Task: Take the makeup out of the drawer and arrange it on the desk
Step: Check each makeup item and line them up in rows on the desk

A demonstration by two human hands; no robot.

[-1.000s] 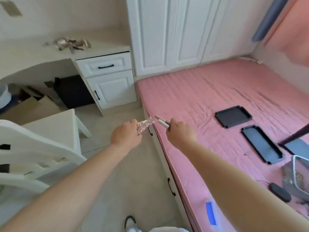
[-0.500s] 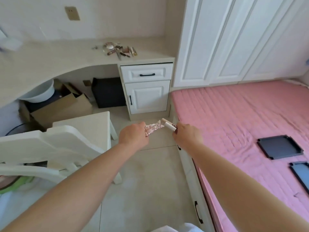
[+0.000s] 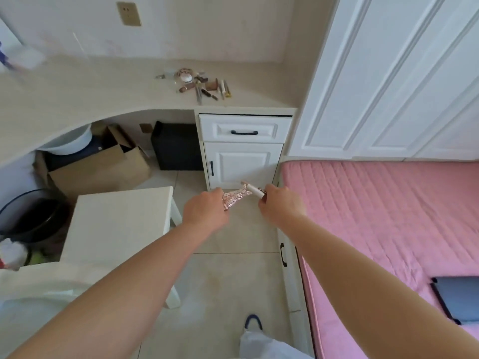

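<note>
- Our left hand (image 3: 204, 212) has its fingers curled round a rose-gold, faceted piece (image 3: 234, 199) whose butterfly-shaped tip pokes out to the right of the fist.
- Our right hand (image 3: 281, 206) grips a white tube (image 3: 255, 190), fingers wrapped round its lower end; a dark bit shows beside the tube at the knuckles, too small for us to tell what it is.
- The tip of the rose-gold piece and the tube's free end meet or overlap between the two fists; we cannot tell whether they touch.
- Both hands hover above the tile floor (image 3: 223, 278), just near the white cabinet door (image 3: 243, 167) under the desk.
- Above that door the drawer (image 3: 245, 130) sits closed, apart from a thin dark gap along its top edge.
- On the desk (image 3: 90, 94), far from us and right above the drawer, lies a cluster of makeup (image 3: 199, 84): a round white pot, brownish tubes and several pencils, close together and some touching.
- To the right of the desk stands a white wardrobe (image 3: 388, 73), and below it stretches a pink bed (image 3: 375, 208) with a dark tray (image 3: 458, 296) at its near right edge.
- To the left, a white stool (image 3: 116, 221) stands near our left forearm.
- Under the desk we see a cardboard box (image 3: 103, 167), a white basin (image 3: 70, 143) and a black box (image 3: 176, 146).
- At the far left edge sits a dark bin (image 3: 31, 216).
</note>
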